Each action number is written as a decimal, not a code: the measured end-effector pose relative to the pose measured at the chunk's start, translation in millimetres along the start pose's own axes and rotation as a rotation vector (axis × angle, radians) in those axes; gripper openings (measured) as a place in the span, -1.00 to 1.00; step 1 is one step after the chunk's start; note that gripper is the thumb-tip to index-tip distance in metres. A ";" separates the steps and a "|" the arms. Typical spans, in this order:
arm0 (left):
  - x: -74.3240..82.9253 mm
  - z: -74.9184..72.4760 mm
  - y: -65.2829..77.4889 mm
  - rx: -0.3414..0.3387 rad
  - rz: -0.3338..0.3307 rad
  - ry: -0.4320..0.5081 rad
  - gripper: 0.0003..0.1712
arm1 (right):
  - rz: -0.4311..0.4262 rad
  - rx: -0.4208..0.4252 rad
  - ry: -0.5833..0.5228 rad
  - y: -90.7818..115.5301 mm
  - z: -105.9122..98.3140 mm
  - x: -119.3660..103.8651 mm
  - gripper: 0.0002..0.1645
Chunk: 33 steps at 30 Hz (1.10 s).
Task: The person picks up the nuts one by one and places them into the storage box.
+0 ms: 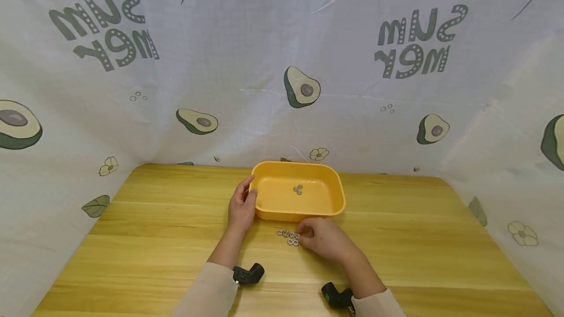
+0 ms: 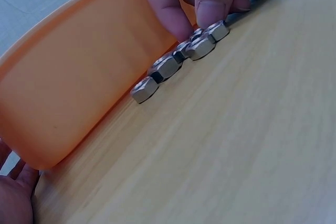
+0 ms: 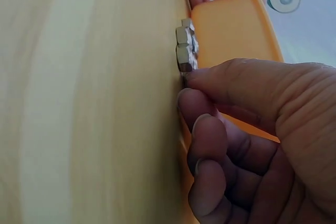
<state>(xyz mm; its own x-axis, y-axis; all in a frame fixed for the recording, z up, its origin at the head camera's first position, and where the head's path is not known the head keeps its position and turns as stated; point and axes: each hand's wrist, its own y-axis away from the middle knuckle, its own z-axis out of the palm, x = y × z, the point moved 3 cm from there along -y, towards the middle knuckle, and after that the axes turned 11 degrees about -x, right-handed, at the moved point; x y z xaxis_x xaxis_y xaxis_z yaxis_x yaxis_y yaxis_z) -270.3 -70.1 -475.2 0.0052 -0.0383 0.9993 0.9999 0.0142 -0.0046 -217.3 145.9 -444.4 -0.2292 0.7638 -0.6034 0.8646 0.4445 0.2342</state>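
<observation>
Nearest to the camera are the two sleeves (image 1: pixel 209 292), with a black device (image 1: pixel 248 274) worn at each wrist. Between the hands, just left of the right fingertips, small nuts (image 2: pixel 164 67) lie flat in a close group on the table (image 1: pixel 418 243). The thumb and forefinger of the right hand (image 1: pixel 325 238) come together at the end nut (image 1: pixel 297 236) and seem to pinch it; how firm this grip is, I cannot tell. The other right fingers are curled and appear to hold nothing.

The nuts look like metal, so I judge them hard, light and not fragile, but smooth enough to slip. The best hold is probably across two opposite flat sides, with the fingertips low, because the neighbours stand very near.

Beyond the nuts, the left hand (image 1: pixel 242 209) holds the bin (image 1: pixel 254 207) at its left end, thumb near the rim and fingers apart along the outside. The bin seems thin plastic, light, a little flexible, easy to push. Inside, ahead of the right hand, rest three nuts (image 1: pixel 295 189). Farther away hangs a printed cloth (image 1: pixel 255 62).
</observation>
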 end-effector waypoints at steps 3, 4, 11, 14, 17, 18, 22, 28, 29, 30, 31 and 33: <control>0.1 -0.2 -0.7 0.002 0.001 0.003 -0.50 | 0.003 0.006 0.004 -1.5 1.1 -1.0 -0.91; -0.1 -0.2 -1.0 0.002 0.004 0.004 -0.50 | 0.007 0.007 0.004 -1.8 1.2 -1.4 -0.91; -1.5 -0.6 -2.3 0.003 0.013 0.000 -0.50 | 0.036 0.010 0.004 -1.8 2.0 -3.4 -0.91; -1.4 -0.6 -2.1 0.004 0.011 -0.006 -0.51 | 0.033 0.013 0.006 -1.2 1.8 -4.6 -0.90; -0.9 -0.1 -1.9 0.005 0.015 -0.011 -0.50 | 0.033 0.017 0.011 -0.6 1.8 -5.3 -0.90; -0.9 0.1 -1.9 0.005 0.015 -0.012 -0.50 | 0.034 0.020 0.015 -0.4 1.7 -5.4 -0.90; -0.5 0.8 -1.7 -0.001 0.017 -0.009 -0.50 | 0.046 0.031 0.031 0.7 -0.3 -6.1 -0.90; -0.5 0.7 -2.5 -0.005 0.020 -0.001 -0.50 | 0.054 0.034 0.031 4.9 -6.8 -12.3 -0.89; -0.6 0.7 -2.5 -0.005 0.020 0.000 -0.50 | 0.054 0.032 0.023 6.2 -8.2 -14.1 -0.90; -0.9 0.4 -2.7 -0.004 0.019 0.001 -0.50 | 0.055 0.029 0.016 7.6 -9.6 -15.8 -0.90; -1.1 0.2 -2.6 -0.004 0.018 0.002 -0.50 | 0.054 0.031 0.012 9.1 -11.4 -17.5 -0.91; -0.7 0.2 -1.7 -0.006 0.019 -0.001 -0.50 | 0.052 0.036 -0.002 12.2 -15.0 -20.9 -0.92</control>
<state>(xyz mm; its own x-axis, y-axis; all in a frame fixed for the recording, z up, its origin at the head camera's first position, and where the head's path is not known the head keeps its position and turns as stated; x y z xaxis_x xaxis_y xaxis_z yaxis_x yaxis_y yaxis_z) -272.0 -69.9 -475.9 0.0240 -0.0373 0.9990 0.9997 0.0085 -0.0237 -208.6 142.4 -417.5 -0.1825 0.7842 -0.5930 0.8907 0.3873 0.2380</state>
